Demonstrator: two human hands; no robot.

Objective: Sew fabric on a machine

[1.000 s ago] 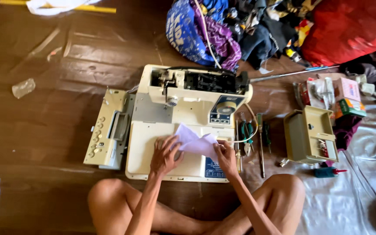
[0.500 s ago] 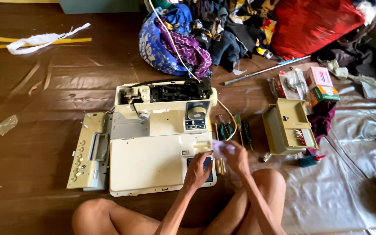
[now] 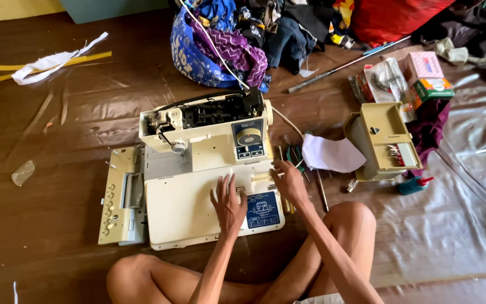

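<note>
The brown floor (image 3: 57,225) takes up most of what I can see, with a grey plastic sheet (image 3: 457,225) spread over its three-o'clock side and a heap of coloured cloth and bags (image 3: 226,39) piled at twelve o'clock. In the middle lies the cream sewing machine (image 3: 198,169), tipped on its side with its top open so the mechanism shows, and a detached cream panel (image 3: 122,197) with a row of knobs lies just beside it at nine o'clock. At three o'clock of the machine stands an open beige box (image 3: 386,141), and beyond it, toward one o'clock, sit a few small cartons (image 3: 423,76). The white sheet of paper (image 3: 333,153) that was in both hands a second ago now lies on the floor between the machine and the beige box, so it has been put aside and the hands are free for the machine itself. The left hand (image 3: 229,202) rests flat and open on the machine's pale flat side, fingers spread, gripping nothing. The right hand (image 3: 289,181) is at the machine's three-o'clock edge, fingers curled loosely near a small cream tab there; I cannot tell whether it pinches anything. A few thin tools (image 3: 293,155) lie on the floor just past that hand, and a scrap of clear plastic (image 3: 22,171) lies far off at nine o'clock.
</note>
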